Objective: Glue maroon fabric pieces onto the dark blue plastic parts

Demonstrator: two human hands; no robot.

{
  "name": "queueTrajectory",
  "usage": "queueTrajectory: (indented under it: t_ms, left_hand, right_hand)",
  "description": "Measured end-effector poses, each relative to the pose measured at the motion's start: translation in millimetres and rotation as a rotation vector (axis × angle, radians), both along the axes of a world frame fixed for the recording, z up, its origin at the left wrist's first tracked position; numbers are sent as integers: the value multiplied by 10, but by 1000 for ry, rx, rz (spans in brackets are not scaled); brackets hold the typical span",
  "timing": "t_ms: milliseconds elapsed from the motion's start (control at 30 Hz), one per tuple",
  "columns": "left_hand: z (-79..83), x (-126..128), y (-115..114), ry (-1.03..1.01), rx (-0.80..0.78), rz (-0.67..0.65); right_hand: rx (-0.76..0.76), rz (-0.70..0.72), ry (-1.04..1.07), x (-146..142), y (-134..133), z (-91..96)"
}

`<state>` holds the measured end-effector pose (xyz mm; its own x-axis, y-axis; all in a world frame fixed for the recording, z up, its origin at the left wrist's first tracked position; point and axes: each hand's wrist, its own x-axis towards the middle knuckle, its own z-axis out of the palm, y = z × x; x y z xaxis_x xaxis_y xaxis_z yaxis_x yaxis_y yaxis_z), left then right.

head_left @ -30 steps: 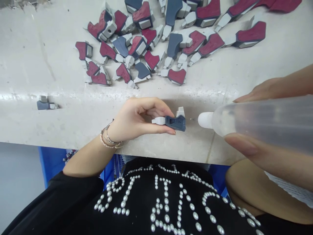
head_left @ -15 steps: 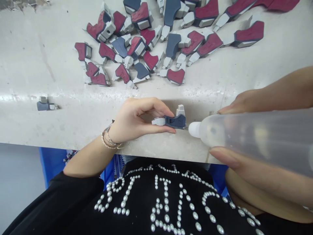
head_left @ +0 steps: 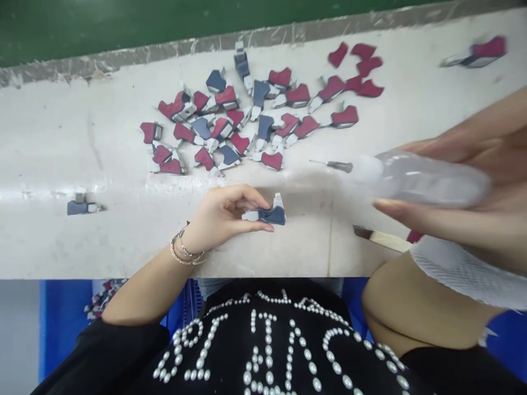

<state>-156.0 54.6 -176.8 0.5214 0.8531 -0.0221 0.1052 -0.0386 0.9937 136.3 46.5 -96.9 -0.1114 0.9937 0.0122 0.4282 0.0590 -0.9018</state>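
Note:
My left hand (head_left: 220,215) pinches a small blue and grey plastic part (head_left: 267,213) just above the white worktop (head_left: 61,159), close to its front edge. My right hand (head_left: 473,181) grips a clear squeeze bottle (head_left: 415,176) with a white cap and a thin metal needle tip (head_left: 331,164). The bottle is blurred and lies nearly level, its tip pointing left, above and to the right of the part and apart from it.
A heap of several red, blue and grey plastic parts (head_left: 255,118) covers the middle of the worktop. One lone blue part (head_left: 82,206) lies at the left. A brush with a pale handle (head_left: 381,238) rests by my right forearm. Blue crates (head_left: 66,312) stand below the table.
The bottle's tip has left the blue part and moved up and to the right. The view has pulled back and tilted up, showing more of the worktop. My left hand still holds the part.

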Motion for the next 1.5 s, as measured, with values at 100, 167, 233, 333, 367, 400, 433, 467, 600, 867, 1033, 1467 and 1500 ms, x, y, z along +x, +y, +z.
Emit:
queueTrajectory:
  t_ms: [100, 167, 233, 333, 367, 400, 433, 467, 600, 867, 1033, 1467, 1500]
  left_hand:
    - [28, 13, -21, 22, -12, -44]
    - [38, 20, -35, 15, -2, -75]
    - [38, 27, -47, 1, 22, -94]
    - [34, 43, -67, 6, 46, -89]
    - [37, 50, -77, 8, 46, -79]
    - [43, 57, -90, 9, 43, -72]
    - [54, 64, -107, 9, 38, -63]
    - [70, 70, -129, 10, 31, -52]
    - [146, 97, -254, 27, -20, -9]
    - [130, 279, -548, -37, -171, 55]
    - [82, 386, -630, -56, -210, 128]
    - [111, 618, -782, -143, -69, 279]
    - [119, 619, -790, -147, -60, 282]
  right_hand:
    - [28, 98, 26, -62, 13, -64]
    - [-16, 143, -26, -138, 10, -218]
    - [-77, 173, -81, -227, 3, -402]
    - [-131, 188, -116, -320, -20, -597]
    - [-140, 188, -124, -319, -37, -618]
    - [-144, 183, -136, -294, -64, -615]
    - [-147, 165, -156, -240, -101, -590]
    - [-150, 134, -188, -156, -151, -549]
    - [-180, -124, -404, 399, -416, -394]
    - [-340, -210, -597, 1075, -621, -610]
    - [-487, -207, -522, 1110, -584, -581]
    - [-417, -104, -180, 385, -788, -137]
    - [-385, 8, -130, 260, -800, -118]
